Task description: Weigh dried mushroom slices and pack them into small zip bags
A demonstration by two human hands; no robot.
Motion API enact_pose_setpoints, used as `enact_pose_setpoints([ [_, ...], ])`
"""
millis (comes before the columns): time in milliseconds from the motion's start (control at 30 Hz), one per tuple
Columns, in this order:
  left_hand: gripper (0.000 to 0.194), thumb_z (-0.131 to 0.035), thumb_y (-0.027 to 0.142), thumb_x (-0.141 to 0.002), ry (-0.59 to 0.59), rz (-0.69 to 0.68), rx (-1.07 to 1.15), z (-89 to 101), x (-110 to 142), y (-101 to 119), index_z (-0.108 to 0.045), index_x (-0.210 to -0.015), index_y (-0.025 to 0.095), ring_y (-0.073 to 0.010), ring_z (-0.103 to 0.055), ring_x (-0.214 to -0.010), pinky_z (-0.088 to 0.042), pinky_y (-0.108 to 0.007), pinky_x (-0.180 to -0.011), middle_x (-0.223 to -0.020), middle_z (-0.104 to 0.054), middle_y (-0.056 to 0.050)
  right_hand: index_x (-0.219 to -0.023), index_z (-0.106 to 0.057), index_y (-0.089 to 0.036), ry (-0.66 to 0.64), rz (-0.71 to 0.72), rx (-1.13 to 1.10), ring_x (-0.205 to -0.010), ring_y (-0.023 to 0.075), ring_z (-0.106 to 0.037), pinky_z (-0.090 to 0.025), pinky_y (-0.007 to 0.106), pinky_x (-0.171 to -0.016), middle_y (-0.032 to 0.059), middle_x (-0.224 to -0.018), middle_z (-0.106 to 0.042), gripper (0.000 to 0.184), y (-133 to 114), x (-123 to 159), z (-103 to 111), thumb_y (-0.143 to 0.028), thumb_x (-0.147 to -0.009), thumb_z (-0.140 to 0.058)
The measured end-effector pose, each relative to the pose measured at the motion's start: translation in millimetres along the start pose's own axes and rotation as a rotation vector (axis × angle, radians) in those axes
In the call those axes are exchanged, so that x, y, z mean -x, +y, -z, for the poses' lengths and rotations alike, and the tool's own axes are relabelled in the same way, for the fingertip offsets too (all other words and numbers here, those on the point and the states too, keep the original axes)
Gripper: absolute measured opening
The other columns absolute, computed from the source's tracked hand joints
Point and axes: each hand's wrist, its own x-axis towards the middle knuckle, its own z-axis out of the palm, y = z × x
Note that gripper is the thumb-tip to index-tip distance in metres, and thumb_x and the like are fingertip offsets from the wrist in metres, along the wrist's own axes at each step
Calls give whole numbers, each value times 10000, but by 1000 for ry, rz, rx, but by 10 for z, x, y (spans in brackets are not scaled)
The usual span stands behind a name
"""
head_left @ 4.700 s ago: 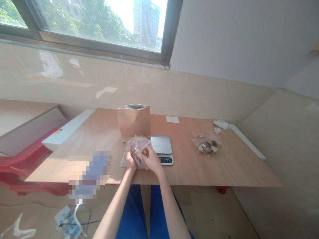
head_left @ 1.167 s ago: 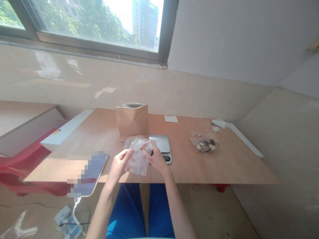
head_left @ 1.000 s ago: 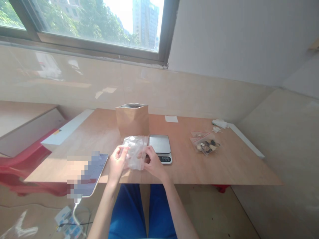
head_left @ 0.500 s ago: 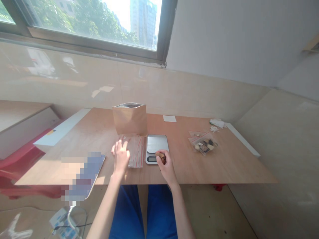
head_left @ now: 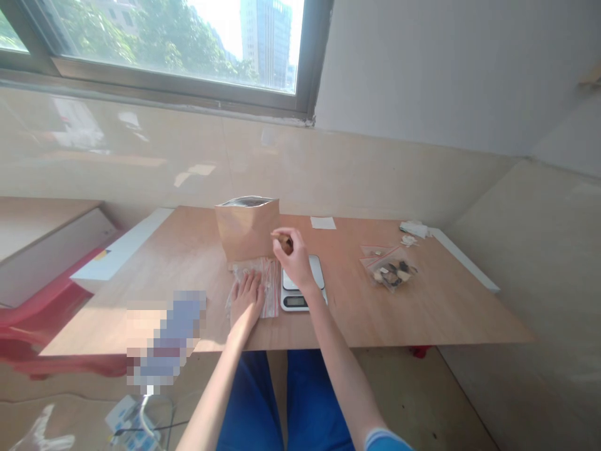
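With the scale (head_left: 295,302) taken as clock centre, a brown piece (head_left: 284,242) is held between the bent fingers of the right hand (head_left: 293,254) at about eleven o'clock, near the open paper pouch (head_left: 245,233), while the clear bags (head_left: 270,285) at nine o'clock are pressed onto the worktop (head_left: 357,319) by the spread left hand (head_left: 248,295). At three o'clock, dark and pale pieces (head_left: 404,270) are already contained in a zip bag (head_left: 385,257). The brown piece is not yet released; what else is left cannot be told.
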Motion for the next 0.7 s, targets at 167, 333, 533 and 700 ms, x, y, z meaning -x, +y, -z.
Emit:
enact_pose_setpoints([
  [167,423,-297,274,-899,47,-10,15,-59,1,-26,-523,-1248,194,-211,-387,-1290,-270,-416,-1063,-1358,-483,-66,-1028,-499,-183,45,283,151,-953,155,-535,-438,294,-877,68,-1037,-490,197,-178,-1094,-475,-149,-835,-478],
  [333,417,-308,280,-899,45,-22,19,-97,0,-58,-526,-1240,182,-212,-374,-1298,-252,-415,-1071,-1355,-485,-67,-1031,-506,-161,-141,343,437,-951,175,-509,-426,303,-890,73,-1016,-479,231,-99,-1401,-876,-70,-822,-468],
  [533,419,-290,291,-904,31,-25,50,-76,7,-60,-524,-1237,190,-225,-366,-1303,-269,-435,-1055,-1372,-465,-70,-1036,-546,-167,-302,331,490,-962,178,-487,-445,273,-821,69,-1012,-498,189,151,-1172,-935,-178,-857,-486],
  [700,416,-297,278,-901,29,-14,37,-69,5,-53,-525,-1234,180,-224,-385,-1290,-267,-429,-1056,-1358,-481,-72,-994,-543,-172,-324,180,388,-841,141,-523,-451,259,-787,51,-991,-499,159,138,-1227,-904,-180,-838,-516],
])
